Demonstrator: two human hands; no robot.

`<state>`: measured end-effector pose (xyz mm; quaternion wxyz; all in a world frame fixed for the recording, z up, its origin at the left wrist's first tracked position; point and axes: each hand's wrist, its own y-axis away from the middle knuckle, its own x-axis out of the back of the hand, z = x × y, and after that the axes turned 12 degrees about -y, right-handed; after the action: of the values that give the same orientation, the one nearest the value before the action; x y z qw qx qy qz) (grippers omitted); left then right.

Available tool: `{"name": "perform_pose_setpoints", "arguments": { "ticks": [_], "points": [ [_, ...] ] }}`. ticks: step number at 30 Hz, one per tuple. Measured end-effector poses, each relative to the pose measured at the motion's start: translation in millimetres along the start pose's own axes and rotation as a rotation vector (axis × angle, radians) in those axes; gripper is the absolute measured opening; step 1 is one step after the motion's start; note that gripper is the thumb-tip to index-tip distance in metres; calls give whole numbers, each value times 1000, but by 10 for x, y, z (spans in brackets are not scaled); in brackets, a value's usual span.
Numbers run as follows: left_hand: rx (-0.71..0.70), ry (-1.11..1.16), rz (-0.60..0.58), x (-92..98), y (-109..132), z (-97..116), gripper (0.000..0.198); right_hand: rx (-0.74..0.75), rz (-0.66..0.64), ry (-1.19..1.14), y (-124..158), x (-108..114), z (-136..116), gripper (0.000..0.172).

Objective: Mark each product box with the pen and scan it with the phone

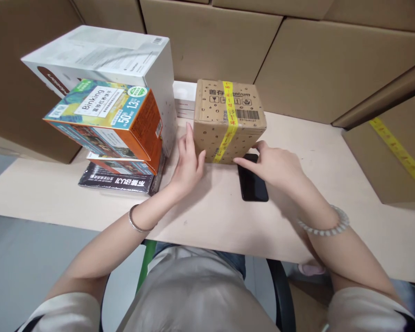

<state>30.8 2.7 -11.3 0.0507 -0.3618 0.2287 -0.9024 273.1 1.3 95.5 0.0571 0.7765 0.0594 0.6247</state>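
A small cardboard box printed "Centrum", with a yellow tape strip over its top and front, is between my two hands at the table's middle. My left hand lies along its left side, fingers stretched up the wall and thumb near the lower front edge. At the lower right corner, my right hand grips the box, its thumb at the front bottom edge; the other fingers are partly hidden at the side. A black phone lies flat on the table, partly under my right hand.
To the left, orange "Binking" boxes are stacked on a black box. Behind them stands a large white box. Big cartons line the back, and a taped carton sits right on the pale table.
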Motion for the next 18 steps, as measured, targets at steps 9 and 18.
{"name": "perform_pose_setpoints", "arguments": {
  "ticks": [9,18],
  "points": [
    [225,-63,-96,-232,-3,26,87,-13,68,-122,-220,-77,-76,66],
    [267,111,-60,-292,-128,-69,84,-47,131,-73,-343,-37,-149,70]
  ]
}}
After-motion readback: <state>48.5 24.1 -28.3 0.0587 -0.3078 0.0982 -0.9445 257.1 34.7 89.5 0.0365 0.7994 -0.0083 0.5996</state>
